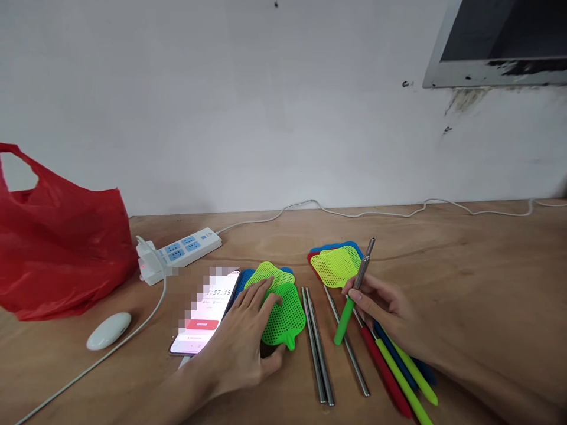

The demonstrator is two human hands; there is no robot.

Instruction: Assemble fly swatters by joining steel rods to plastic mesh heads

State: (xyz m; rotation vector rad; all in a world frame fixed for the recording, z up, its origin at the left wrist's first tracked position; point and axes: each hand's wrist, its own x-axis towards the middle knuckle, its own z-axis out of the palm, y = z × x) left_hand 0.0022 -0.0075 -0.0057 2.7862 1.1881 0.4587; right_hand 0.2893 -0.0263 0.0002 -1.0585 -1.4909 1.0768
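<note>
My right hand grips a telescopic metal rod with a green handle, tilted with its metal end up. My left hand lies with fingers spread over a pile of fly swatter heads, touching a green fly swatter head on top. Beneath that one are a yellow-green head and blue heads, partly covered. Between my hands, several bare metal rods lie on the table. Under my right forearm are fly swatters with red, yellow-green and blue handles; their heads are stacked farther back.
A lit phone lies beside my left hand. Behind it is a white power strip with a charger plugged in. A white oval device and a red plastic bag are at left. A white cable runs along the wall.
</note>
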